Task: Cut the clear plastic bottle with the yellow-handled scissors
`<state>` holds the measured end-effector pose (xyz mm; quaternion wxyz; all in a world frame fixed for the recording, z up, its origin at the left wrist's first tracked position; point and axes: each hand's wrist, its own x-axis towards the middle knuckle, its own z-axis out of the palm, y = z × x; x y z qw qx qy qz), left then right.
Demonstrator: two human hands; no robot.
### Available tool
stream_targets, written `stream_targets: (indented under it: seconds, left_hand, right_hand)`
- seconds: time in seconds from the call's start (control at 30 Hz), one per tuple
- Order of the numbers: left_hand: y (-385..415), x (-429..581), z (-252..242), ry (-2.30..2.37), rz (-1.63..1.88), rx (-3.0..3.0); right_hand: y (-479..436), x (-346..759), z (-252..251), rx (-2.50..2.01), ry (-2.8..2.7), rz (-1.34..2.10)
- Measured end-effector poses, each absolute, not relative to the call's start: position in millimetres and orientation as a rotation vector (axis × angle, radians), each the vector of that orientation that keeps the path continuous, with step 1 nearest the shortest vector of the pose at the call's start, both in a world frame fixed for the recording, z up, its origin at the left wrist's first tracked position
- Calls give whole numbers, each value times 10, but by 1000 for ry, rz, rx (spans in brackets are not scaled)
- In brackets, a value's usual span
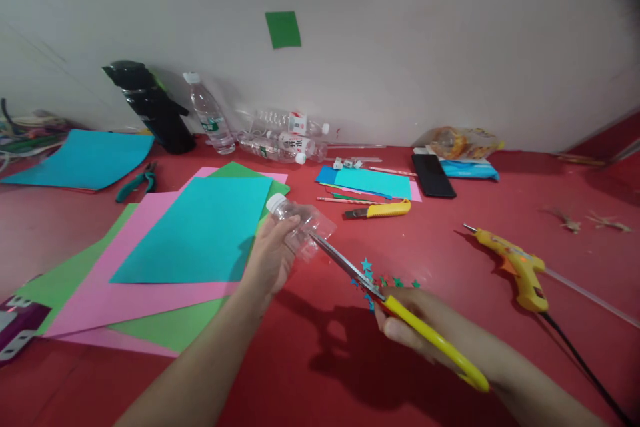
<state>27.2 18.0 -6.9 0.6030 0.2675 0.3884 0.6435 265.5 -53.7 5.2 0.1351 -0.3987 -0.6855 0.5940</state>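
Observation:
My left hand (pixel 273 253) is wrapped round a cut piece of clear plastic bottle (pixel 313 220) with a white cap, its cap end pointing up and left. In my right hand (pixel 420 320) are scissors (pixel 345 263) with yellow handles. The scissor tips touch or overlap the plastic just right of my left fingers; whether the blades are fully closed is hard to tell. Small blue and green paper stars (pixel 367 264) lie on the red table beyond my right hand.
Coloured sheets (pixel 200 233) lie at left, near pliers (pixel 137 183). Bottles (pixel 210 113) and a black flask (pixel 155 107) line the wall. A yellow cutter (pixel 387 209), paper strips (pixel 375 181) and phone (pixel 433 175) lie behind; a glue gun (pixel 515 267) with a cable is at right.

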Motion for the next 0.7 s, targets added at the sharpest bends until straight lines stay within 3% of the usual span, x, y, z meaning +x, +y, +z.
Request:
stream_targets:
  seconds: [0.7]
  left_hand:
    - [132, 322, -105, 877, 1506, 666]
  right_hand:
    - [-557, 2640, 61, -1135, -1872, 1808]
